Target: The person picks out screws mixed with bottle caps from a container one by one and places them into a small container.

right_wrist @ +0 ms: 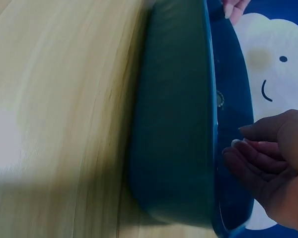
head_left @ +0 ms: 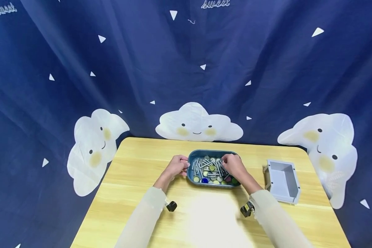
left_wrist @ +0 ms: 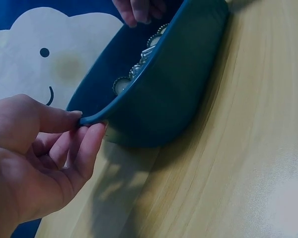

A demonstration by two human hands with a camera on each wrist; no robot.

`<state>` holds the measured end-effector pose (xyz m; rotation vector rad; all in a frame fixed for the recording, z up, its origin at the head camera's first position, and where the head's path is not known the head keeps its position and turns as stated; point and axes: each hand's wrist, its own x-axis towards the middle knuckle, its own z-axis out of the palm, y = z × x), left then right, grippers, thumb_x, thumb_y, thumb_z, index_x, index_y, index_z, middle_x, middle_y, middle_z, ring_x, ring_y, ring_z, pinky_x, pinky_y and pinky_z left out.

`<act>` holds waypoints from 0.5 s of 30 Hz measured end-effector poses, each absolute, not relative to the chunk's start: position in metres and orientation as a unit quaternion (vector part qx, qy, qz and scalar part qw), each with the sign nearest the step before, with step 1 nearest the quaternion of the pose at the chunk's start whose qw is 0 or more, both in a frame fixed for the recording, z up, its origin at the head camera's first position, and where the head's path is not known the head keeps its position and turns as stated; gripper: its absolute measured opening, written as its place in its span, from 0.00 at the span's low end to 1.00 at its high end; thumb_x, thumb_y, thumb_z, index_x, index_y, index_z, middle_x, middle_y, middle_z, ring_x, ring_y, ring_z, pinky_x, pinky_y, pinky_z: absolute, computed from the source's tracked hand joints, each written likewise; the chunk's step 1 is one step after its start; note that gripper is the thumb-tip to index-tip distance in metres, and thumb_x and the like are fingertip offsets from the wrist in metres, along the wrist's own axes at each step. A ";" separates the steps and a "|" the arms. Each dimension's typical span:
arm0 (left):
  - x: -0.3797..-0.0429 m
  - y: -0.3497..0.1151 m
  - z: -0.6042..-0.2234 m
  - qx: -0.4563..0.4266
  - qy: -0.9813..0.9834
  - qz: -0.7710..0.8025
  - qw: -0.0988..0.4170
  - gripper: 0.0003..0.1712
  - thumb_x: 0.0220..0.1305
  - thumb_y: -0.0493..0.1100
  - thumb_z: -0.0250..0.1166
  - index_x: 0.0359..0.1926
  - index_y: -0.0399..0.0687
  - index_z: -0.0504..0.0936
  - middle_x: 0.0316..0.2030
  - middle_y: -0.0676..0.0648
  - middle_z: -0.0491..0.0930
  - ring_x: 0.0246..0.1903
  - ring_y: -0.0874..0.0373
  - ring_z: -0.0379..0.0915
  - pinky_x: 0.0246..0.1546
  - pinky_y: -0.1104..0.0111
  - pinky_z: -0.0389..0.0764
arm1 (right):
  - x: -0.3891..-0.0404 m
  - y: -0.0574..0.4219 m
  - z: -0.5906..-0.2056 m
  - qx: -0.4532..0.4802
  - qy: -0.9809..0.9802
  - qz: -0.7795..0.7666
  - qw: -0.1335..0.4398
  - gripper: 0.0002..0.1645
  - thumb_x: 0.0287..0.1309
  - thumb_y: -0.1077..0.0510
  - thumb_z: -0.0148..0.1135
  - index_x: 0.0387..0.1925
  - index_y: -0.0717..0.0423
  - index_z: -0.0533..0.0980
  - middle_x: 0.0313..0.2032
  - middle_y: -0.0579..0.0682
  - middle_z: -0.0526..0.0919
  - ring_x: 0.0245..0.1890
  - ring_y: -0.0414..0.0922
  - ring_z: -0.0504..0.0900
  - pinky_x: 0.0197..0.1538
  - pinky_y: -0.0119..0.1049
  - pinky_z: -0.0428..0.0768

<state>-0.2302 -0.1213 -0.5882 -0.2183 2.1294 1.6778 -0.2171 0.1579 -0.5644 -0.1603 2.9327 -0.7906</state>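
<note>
A dark teal plastic bin (head_left: 190,177) stands on the table, holding a jumble of silver screw-like metal pins (head_left: 199,168) and bottle caps (head_left: 196,179) of several colours. At the bin's left end, my left hand (head_left: 176,166) pinches the rim between thumb and fingers, as the left wrist view shows. My right hand (head_left: 234,164) reaches over the right end, its bent fingers down among the pins and caps. In the right wrist view the thumb (right_wrist: 263,129) and fingers come close together inside the bin; I cannot tell whether something is between them.
A grey plastic box (head_left: 282,181) stands on the table to the right of my right forearm. The wooden table (head_left: 142,155) ends at the back against a dark blue curtain (head_left: 173,69) with white clouds. Each wrist carries a small black camera (head_left: 172,206).
</note>
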 end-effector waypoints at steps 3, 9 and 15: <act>-0.231 -0.120 -0.587 -0.078 0.767 0.601 0.211 0.19 0.68 0.31 0.62 0.59 0.32 0.76 0.32 0.45 0.75 0.26 0.58 0.74 0.22 0.67 0.89 | -0.221 0.153 -0.566 -0.036 0.962 -0.263 0.069 0.11 0.65 0.61 0.67 0.46 0.62 0.85 0.42 0.57 0.90 0.45 0.55 0.88 0.49 0.50 0.89; -0.229 -0.119 -0.584 -0.084 0.768 0.597 0.215 0.21 0.68 0.31 0.63 0.61 0.32 0.75 0.32 0.45 0.75 0.27 0.58 0.74 0.23 0.67 0.89 | -0.227 0.148 -0.575 -0.032 0.961 -0.258 0.094 0.13 0.65 0.62 0.67 0.48 0.63 0.85 0.48 0.60 0.89 0.51 0.57 0.88 0.53 0.52 0.89; -0.230 -0.120 -0.586 -0.086 0.770 0.596 0.212 0.21 0.68 0.31 0.63 0.60 0.32 0.76 0.32 0.46 0.75 0.27 0.58 0.74 0.25 0.65 0.90 | -0.230 0.145 -0.581 -0.030 0.962 -0.255 0.097 0.04 0.62 0.64 0.66 0.37 0.61 0.84 0.35 0.55 0.87 0.34 0.48 0.82 0.40 0.43 0.85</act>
